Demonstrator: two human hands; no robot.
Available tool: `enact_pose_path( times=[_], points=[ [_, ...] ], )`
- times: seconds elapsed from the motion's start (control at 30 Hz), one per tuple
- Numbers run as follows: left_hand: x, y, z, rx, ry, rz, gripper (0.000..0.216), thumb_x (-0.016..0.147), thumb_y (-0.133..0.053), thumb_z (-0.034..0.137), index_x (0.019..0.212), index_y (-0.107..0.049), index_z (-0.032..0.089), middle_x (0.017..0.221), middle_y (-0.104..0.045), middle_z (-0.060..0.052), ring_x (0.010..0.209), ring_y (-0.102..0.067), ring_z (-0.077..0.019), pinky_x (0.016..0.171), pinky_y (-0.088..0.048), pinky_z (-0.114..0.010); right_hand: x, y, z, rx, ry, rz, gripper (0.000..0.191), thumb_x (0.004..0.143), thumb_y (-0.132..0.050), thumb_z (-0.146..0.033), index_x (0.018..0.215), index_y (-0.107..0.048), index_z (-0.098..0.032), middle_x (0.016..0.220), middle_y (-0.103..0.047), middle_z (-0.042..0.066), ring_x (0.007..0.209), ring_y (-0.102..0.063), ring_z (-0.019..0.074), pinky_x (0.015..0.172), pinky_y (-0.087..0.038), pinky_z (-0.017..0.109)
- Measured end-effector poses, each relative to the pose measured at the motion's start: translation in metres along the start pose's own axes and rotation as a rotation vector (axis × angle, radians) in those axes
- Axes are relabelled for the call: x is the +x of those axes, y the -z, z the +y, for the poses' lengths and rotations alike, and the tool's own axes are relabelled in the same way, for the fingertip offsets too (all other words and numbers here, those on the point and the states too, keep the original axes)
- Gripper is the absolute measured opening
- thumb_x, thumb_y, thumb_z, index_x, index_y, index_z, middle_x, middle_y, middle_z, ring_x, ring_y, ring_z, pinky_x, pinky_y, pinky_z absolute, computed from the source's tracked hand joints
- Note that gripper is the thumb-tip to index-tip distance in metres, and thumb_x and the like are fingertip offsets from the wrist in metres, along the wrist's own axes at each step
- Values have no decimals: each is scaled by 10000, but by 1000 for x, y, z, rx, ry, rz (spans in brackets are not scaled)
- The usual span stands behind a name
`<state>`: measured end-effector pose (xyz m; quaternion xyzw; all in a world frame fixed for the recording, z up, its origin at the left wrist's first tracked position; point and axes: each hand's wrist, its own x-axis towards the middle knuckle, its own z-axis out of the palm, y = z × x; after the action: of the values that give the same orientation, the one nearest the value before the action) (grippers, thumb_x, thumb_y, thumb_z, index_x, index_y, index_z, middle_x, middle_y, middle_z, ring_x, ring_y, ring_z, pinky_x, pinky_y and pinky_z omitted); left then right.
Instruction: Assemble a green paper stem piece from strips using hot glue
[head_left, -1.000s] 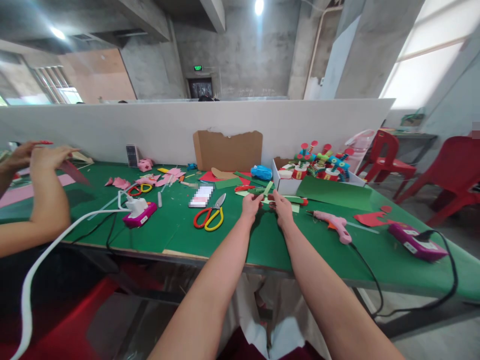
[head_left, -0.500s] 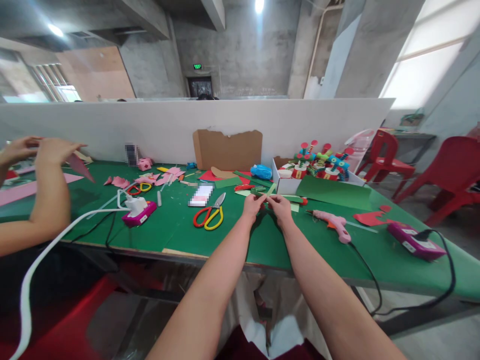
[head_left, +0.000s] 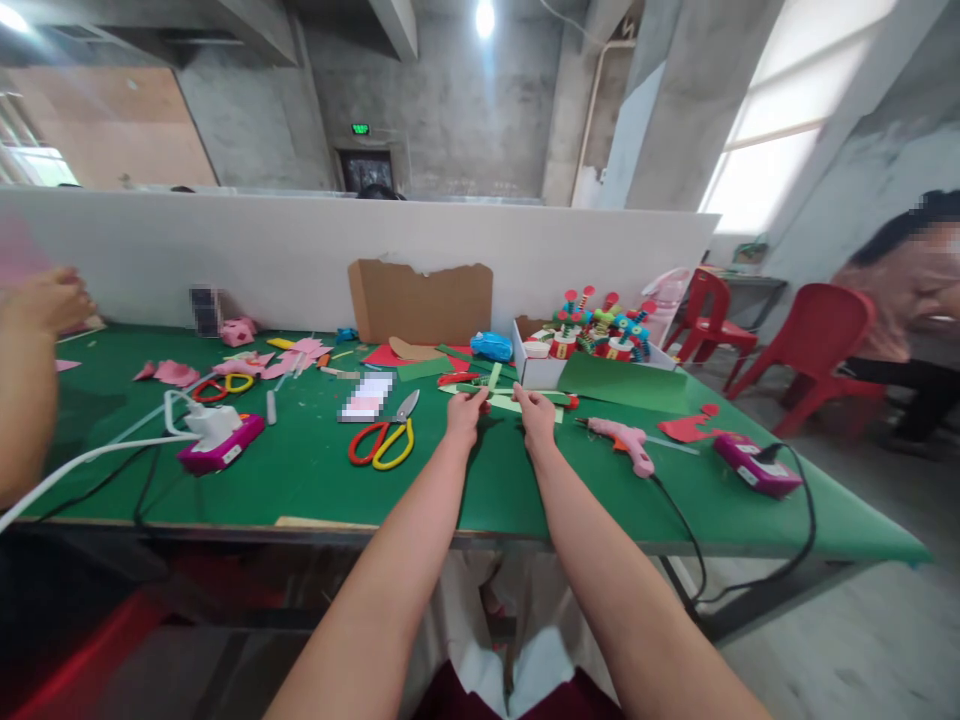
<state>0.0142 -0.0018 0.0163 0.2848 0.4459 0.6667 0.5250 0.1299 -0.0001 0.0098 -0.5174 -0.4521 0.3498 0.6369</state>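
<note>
My left hand (head_left: 466, 412) pinches a light green paper strip (head_left: 495, 375), which sticks up past the fingertips. Across a small gap, my right hand (head_left: 535, 412) has its thumb and fingers pressed together; whatever is between them is too small to make out. Pale green paper pieces (head_left: 553, 413) lie on the table around and beyond the hands. Behind the fingers is a red-handled tool (head_left: 454, 379), partly covered. To the left of my left hand rest scissors (head_left: 382, 440) with one red and one yellow handle. A pink glue gun (head_left: 622, 440) lies right of my right hand.
A white box (head_left: 536, 372) of colourful figures stands behind, with a green sheet (head_left: 622, 383) against it. Purple power strips (head_left: 221, 443) sit on both sides, cords trailing. A phone (head_left: 366, 397) lies near the scissors. A co-worker's hand (head_left: 56, 300) is at far left.
My hands have drawn apart from where they met, leaving a gap between them. The whole view has swung right, bringing a seated person into sight. The co-worker's arm has shifted toward the left edge.
</note>
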Motion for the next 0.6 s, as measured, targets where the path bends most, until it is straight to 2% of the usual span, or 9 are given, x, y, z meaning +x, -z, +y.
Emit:
enact_pose_path(
  times=[0.1, 0.17, 0.23, 0.3, 0.37, 0.43, 0.5, 0.6],
  points=[
    [0, 1, 2, -108, 38, -27, 304, 609, -854, 297, 663, -604, 133, 526, -553, 37, 459, -494, -63, 504, -425, -210, 2, 2, 1, -34, 123, 73, 287, 684, -676, -492, 633, -679, -210, 849, -730, 51, 934, -638, 234, 856, -487, 341],
    [0, 2, 3, -158, 70, -55, 336, 588, -876, 289, 657, -587, 134, 541, -558, 36, 458, -500, -59, 502, -431, -209, 3, 1, 2, 3, 159, 38, 267, 665, -695, -458, 773, -708, -213, 929, -731, 54, 935, -640, 225, 847, -498, 348],
    [-1, 3, 5, -200, 101, -73, 341, 583, -884, 269, 654, -579, 132, 547, -565, 32, 458, -504, -58, 494, -429, -203, 3, -1, 4, 48, 101, -24, 300, 687, -669, -480, 792, -699, -201, 834, -724, 56, 805, -651, 214, 758, -518, 346],
    [-1, 3, 6, -227, 123, -82, 332, 588, -883, 246, 653, -578, 131, 544, -566, 30, 457, -504, -57, 487, -426, -197, 3, -2, 5, 67, 52, -60, 324, 726, -619, -510, 716, -677, -191, 705, -695, 45, 692, -637, 201, 700, -519, 339],
    [-2, 3, 6, -236, 136, -86, 324, 594, -879, 232, 648, -576, 132, 535, -558, 32, 457, -503, -59, 487, -426, -197, 2, -3, 6, 47, 105, -77, 298, 727, -627, -485, 717, -683, -193, 716, -704, 40, 728, -646, 200, 738, -518, 334],
    [-2, 3, 7, -238, 139, -89, 320, 601, -874, 230, 645, -573, 134, 535, -558, 30, 458, -503, -62, 490, -426, -201, 2, -3, 6, 7, 174, -111, 248, 704, -665, -428, 792, -712, -201, 818, -737, 40, 832, -659, 203, 809, -511, 332],
    [-2, 3, 7, -229, 137, -88, 316, 607, -870, 237, 646, -574, 133, 548, -568, 25, 457, -502, -62, 489, -419, -205, 1, -4, 8, -41, 156, -171, 239, 699, -676, -402, 820, -726, -201, 858, -751, 43, 863, -665, 208, 825, -510, 334],
    [-2, 4, 7, -196, 119, -86, 321, 605, -871, 254, 649, -580, 128, 546, -563, 27, 445, -486, -59, 474, -390, -206, 0, -6, 10, -84, 72, -256, 235, 706, -679, -395, 805, -735, -190, 834, -761, 49, 805, -675, 205, 776, -521, 328]
  ],
)
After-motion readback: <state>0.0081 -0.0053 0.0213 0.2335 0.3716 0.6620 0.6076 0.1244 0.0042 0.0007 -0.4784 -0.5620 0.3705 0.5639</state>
